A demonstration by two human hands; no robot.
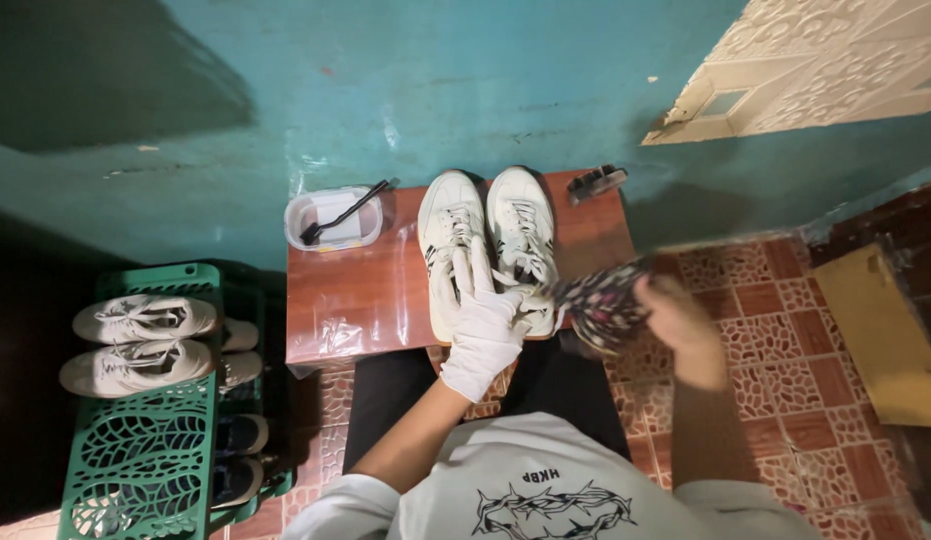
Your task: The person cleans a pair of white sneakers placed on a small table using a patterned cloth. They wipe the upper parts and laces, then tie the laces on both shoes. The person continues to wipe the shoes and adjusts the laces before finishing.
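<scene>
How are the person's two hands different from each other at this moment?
The left hand wears a white glove; the right hand is bare. The left hand rests flat on the white sneakers; the right hand grips a dark patterned cloth beside them. The left hand looks sharp, the right blurred. Both are over the brown table.

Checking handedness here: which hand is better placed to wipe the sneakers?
Right. The right hand already holds the patterned cloth beside the white sneakers; the gloved left hand rests on them, steadying.
</scene>
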